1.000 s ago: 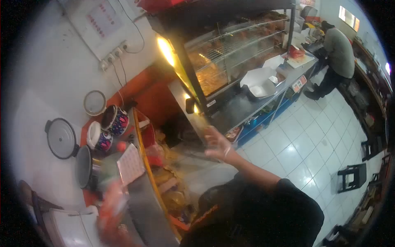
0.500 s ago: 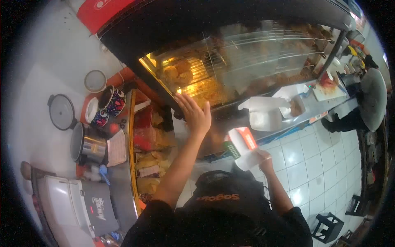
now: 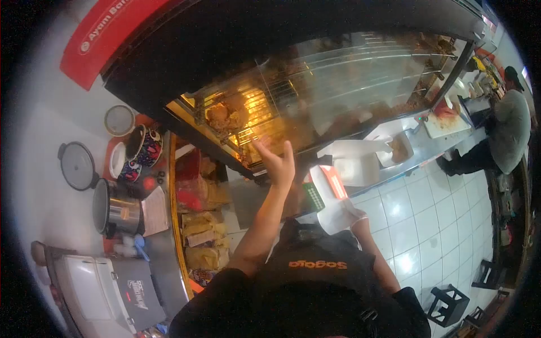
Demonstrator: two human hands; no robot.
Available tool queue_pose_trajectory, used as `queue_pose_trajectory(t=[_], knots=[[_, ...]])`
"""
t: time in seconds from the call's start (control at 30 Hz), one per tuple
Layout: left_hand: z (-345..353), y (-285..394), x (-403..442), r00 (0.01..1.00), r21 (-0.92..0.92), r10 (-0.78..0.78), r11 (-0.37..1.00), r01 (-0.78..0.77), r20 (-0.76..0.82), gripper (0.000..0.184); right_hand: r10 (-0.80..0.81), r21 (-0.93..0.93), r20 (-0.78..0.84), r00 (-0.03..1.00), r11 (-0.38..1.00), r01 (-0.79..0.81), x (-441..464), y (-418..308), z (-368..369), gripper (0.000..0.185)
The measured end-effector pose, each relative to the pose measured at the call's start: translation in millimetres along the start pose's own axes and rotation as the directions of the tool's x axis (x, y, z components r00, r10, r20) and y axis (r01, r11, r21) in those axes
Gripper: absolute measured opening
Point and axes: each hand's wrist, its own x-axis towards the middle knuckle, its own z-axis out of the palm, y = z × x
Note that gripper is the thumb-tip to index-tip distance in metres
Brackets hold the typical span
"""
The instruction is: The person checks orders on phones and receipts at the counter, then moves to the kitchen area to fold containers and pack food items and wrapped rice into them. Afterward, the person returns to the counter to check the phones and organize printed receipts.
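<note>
My left hand (image 3: pixel 277 164) is raised in front of the lower left part of the glass warming cabinet (image 3: pixel 344 84), its fingers spread and holding nothing. Whether its fingertips touch the glass I cannot tell. Behind that glass, fried pieces (image 3: pixel 224 119) sit under yellow light on a wire rack. Low on the right, my right hand (image 3: pixel 359 221) grips an unfolded food box (image 3: pixel 324 188) by its white flap. The box has orange and green printed sides and a white inside, with its top open.
Two open white boxes (image 3: pixel 356 170) stand on the metal counter below the cabinet. Farther right are a cutting board (image 3: pixel 448 125) and a co-worker (image 3: pixel 507 127) bending over. Pots (image 3: pixel 115 205) and a shelf of brown packets (image 3: pixel 203 234) lie left. A black stool (image 3: pixel 448 305) stands on the tiled floor.
The view has shifted, bringing more of the red sign in. My left hand has turned, with its fingers spread wider apart. My right hand keeps its hold on the food box.
</note>
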Motion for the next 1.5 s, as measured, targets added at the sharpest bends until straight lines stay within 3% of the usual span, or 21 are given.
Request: queue_pose_trajectory(t=[0.03,0.1,0.17,0.23,0.3,0.37,0.43,0.47,0.53,0.57,0.63,0.77,0.83,1.07,1.13,1.23,1.33,1.37,1.43,1.47,1.5], knots=[[7,0,0,0.989,-0.245,-0.069,0.965,0.099,0.13,0.085,0.009,-0.004,-0.011,1.0,1.0,-0.009,1,-8,5,0.022],[15,4,-3,0.986,-0.24,-0.08,0.964,0.114,0.149,0.088,-0.04,-0.338,0.038,0.998,0.94,0.051,3,-22,12,0.029],[26,6,-7,0.976,-0.284,-0.047,0.953,0.107,0.21,0.085,0.05,-0.408,0.02,0.999,0.912,-0.038,10,-24,26,0.034],[34,18,-13,0.977,-0.179,-0.052,0.98,0.09,0.208,0.075,-0.07,-0.605,0.097,0.993,0.788,0.114,25,7,39,0.036],[31,43,-6,0.946,-0.366,-0.122,0.901,0.233,0.301,0.068,0.041,-0.754,0.171,0.984,0.649,0.103,43,11,56,0.035],[33,49,-6,0.929,-0.357,-0.126,0.899,0.255,0.347,0.065,-0.003,-0.868,0.296,0.955,0.417,0.271,59,10,71,0.038],[41,51,-9,0.936,-0.373,-0.065,0.906,0.201,0.347,0.065,0.234,-0.573,0.133,0.963,0.811,-0.117,70,3,80,0.041],[43,55,-9,0.917,-0.349,-0.03,0.92,0.181,0.397,0.068,0.236,-0.574,0.124,0.964,0.809,-0.124,69,-1,83,0.041],[48,70,-6,0.897,-0.363,0.009,0.916,0.17,0.443,0.074,0.238,-0.246,0.181,0.954,0.95,-0.19,70,-16,85,0.043],[53,77,-5,0.874,-0.371,0.046,0.915,0.157,0.483,0.079,0.233,-0.249,0.178,0.956,0.951,-0.185,78,-8,89,0.043],[64,92,-13,0.873,-0.24,-0.007,0.96,0.142,0.488,0.085,0.536,-0.088,0.126,0.835,0.844,-0.528,96,23,93,0.041],[89,119,-21,0.871,-0.305,0.013,0.939,0.158,0.492,0.089,0.518,-0.03,0.34,0.785,0.84,-0.542,83,-32,60,0.039],[105,129,-28,0.87,-0.223,-0.041,0.96,0.171,0.49,0.085,0.449,-0.201,0.54,0.711,0.89,-0.409,111,25,59,0.039],[141,171,-36,0.842,-0.31,0.016,0.933,0.181,0.539,0.082,0.209,-0.34,0.736,0.644,0.937,0.084,116,-34,30,0.032],[136,176,-37,0.811,-0.299,0.011,0.932,0.203,0.585,0.084,-0.116,-0.096,0.75,0.652,0.955,0.28,108,-45,15,0.033],[104,161,-38,0.822,-0.314,0.097,0.944,0.103,0.561,0.082,0.052,-0.14,0.77,0.636,0.986,0.089,98,-95,-2,0.036],[42,117,-65,0.904,-0.137,-0.041,0.985,0.109,0.426,0.054,0.232,-0.316,0.751,0.618,0.948,0.028,100,-138,-23,0.04],[19,89,-79,0.93,-0.093,-0.064,0.99,0.104,0.363,0.047,0.243,-0.236,0.765,0.597,0.968,-0.091,105,-138,-28,0.038],[-24,29,-125,0.87,0.065,-0.465,0.885,0.461,0.165,0.045,0.078,-0.123,0.622,0.779,0.992,-0.001,82,-224,-36,0.037],[-36,7,-145,0.795,0.004,-0.606,0.796,0.606,0.02,0.044,-0.169,0.029,0.582,0.795,0.982,0.187,79,-251,-37,0.037],[-44,-9,-161,0.679,-0.083,-0.725,0.688,0.72,-0.115,0.044,-0.531,0.111,0.588,0.611,0.801,0.589,85,-291,-39,0.036]])
